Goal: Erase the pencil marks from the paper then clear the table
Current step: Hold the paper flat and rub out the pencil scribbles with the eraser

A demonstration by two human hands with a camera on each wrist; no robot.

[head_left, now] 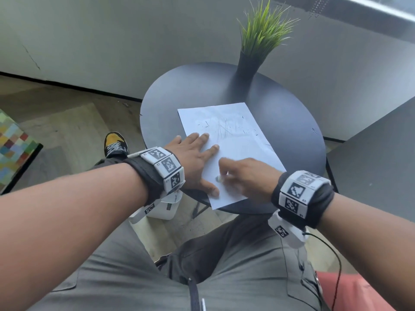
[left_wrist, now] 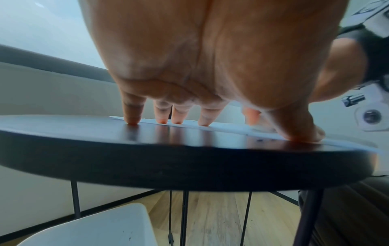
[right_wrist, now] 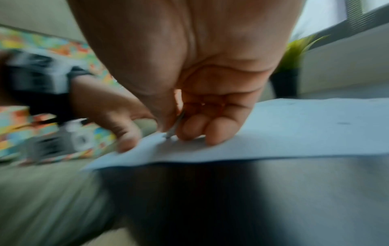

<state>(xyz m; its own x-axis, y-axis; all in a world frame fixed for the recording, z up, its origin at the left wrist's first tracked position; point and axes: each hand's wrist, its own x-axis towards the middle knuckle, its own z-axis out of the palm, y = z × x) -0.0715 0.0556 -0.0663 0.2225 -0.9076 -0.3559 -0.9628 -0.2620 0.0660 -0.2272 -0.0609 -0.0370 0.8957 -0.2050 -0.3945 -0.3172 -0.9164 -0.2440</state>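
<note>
A person's left hand point(head_left: 193, 158), fingers spread flat, pins a sheet of paper point(head_left: 238, 140) to the round dark counter point(head_left: 292, 122) while the right hand point(head_left: 244, 176) pinches a small eraser point(head_left: 219, 178) against the page's near end.

A tall dark vase point(head_left: 244, 75) stands upright at the far side of a round tabletop, holding a spray of spiky green grass point(head_left: 265, 30). Behind it runs a pale grey wall point(head_left: 112, 37) with a dark strip along its base. The floor point(head_left: 67, 122) is light wood planking. At the left edge sits a seat with a multicoloured patchwork pattern point(head_left: 13, 144). A yellow and black shoe point(head_left: 115, 143) rests on the floor. A white bin point(left_wrist: 94, 229) stands under the table's near edge, beside thin black legs point(left_wrist: 185, 216).
</note>
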